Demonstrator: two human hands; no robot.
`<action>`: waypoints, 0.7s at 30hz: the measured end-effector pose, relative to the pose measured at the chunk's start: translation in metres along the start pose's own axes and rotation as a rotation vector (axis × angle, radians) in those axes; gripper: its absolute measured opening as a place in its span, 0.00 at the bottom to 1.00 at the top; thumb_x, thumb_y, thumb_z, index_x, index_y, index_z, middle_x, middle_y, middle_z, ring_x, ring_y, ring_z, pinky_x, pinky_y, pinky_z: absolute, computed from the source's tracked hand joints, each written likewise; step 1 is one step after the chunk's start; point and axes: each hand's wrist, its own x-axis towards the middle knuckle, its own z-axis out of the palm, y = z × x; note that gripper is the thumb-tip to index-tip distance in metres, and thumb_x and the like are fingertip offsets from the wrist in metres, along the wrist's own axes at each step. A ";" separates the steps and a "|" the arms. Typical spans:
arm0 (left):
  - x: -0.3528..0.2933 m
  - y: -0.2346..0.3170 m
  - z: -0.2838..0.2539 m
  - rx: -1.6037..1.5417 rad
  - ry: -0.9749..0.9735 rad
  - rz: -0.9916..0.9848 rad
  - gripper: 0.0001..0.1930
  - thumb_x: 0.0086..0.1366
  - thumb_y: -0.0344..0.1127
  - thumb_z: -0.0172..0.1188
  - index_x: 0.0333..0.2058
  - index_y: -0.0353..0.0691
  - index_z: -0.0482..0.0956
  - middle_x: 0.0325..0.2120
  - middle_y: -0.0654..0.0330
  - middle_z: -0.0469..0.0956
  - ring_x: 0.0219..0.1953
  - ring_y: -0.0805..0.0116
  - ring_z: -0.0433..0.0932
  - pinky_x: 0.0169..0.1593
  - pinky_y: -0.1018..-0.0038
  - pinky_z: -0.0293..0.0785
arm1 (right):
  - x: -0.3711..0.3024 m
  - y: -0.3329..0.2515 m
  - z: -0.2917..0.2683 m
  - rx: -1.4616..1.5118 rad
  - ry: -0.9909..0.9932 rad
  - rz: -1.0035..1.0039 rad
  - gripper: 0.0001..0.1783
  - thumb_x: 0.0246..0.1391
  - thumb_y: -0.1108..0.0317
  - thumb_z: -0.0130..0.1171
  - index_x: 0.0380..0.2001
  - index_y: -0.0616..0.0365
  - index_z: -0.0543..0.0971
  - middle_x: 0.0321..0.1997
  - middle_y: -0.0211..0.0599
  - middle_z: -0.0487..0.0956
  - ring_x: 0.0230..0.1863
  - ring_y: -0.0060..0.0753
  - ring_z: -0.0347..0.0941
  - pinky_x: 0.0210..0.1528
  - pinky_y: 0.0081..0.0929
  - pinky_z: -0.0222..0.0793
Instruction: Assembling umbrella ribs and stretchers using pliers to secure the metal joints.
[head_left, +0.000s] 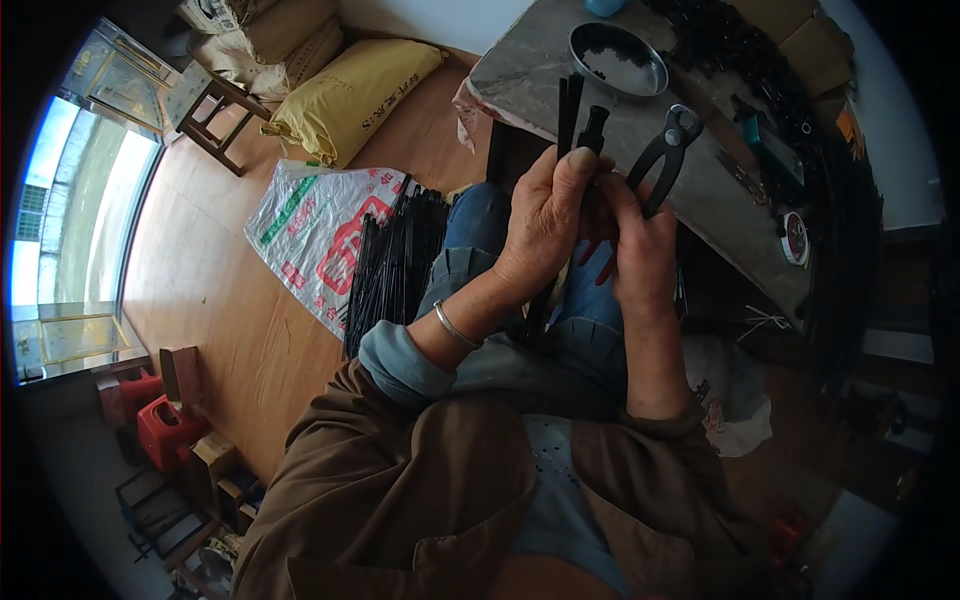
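My left hand (pixel 545 220) is closed around a few thin black rods (pixel 569 108), which stick up past the thumb. A short black fitting (pixel 595 124) with a wider end stands beside them at the thumb tip. Close against it on the right, my right hand (pixel 642 245) grips a pair of black pincers (pixel 668 152), their rounded jaws pointing up and away. Dark red handle ends show below that hand. Both hands are over my lap, near the table's edge. The right fingertips are partly hidden, so I cannot tell whether they touch the fitting.
A grey-topped table (pixel 520 75) holds a round metal bowl (pixel 620 68) of small black parts, a black heap (pixel 725 45) and a round tin (pixel 794 238). Left of my legs, many black rods (pixel 395 265) lie on a printed white sack (pixel 310 235). Beyond are a yellow sack (pixel 355 100) and wooden stool (pixel 215 110).
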 end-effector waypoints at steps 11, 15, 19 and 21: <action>-0.001 0.003 0.005 0.022 -0.029 0.015 0.25 0.69 0.54 0.46 0.37 0.34 0.75 0.20 0.64 0.75 0.17 0.82 0.68 0.19 0.84 0.61 | -0.004 -0.002 0.001 -0.125 0.018 -0.127 0.11 0.60 0.62 0.54 0.33 0.59 0.77 0.21 0.21 0.71 0.21 0.11 0.63 0.22 0.14 0.56; 0.004 0.002 -0.003 0.010 -0.106 -0.086 0.30 0.69 0.59 0.41 0.37 0.33 0.76 0.16 0.64 0.73 0.14 0.82 0.64 0.17 0.84 0.56 | -0.003 -0.031 -0.001 -0.291 -0.080 -0.091 0.11 0.60 0.64 0.55 0.32 0.62 0.77 0.22 0.26 0.74 0.20 0.14 0.66 0.22 0.15 0.61; 0.011 0.000 -0.004 -0.006 -0.207 -0.083 0.33 0.68 0.62 0.40 0.34 0.33 0.77 0.13 0.64 0.71 0.13 0.81 0.63 0.17 0.82 0.57 | -0.017 -0.055 -0.030 -0.222 -0.237 0.131 0.12 0.61 0.67 0.51 0.43 0.64 0.71 0.24 0.34 0.76 0.17 0.20 0.70 0.20 0.17 0.66; 0.012 0.003 -0.018 0.042 -0.260 -0.175 0.35 0.67 0.66 0.35 0.35 0.35 0.76 0.13 0.67 0.67 0.13 0.79 0.63 0.19 0.81 0.59 | -0.029 -0.074 -0.041 -0.284 -0.461 0.395 0.17 0.63 0.68 0.44 0.51 0.67 0.64 0.24 0.39 0.75 0.14 0.22 0.68 0.18 0.18 0.64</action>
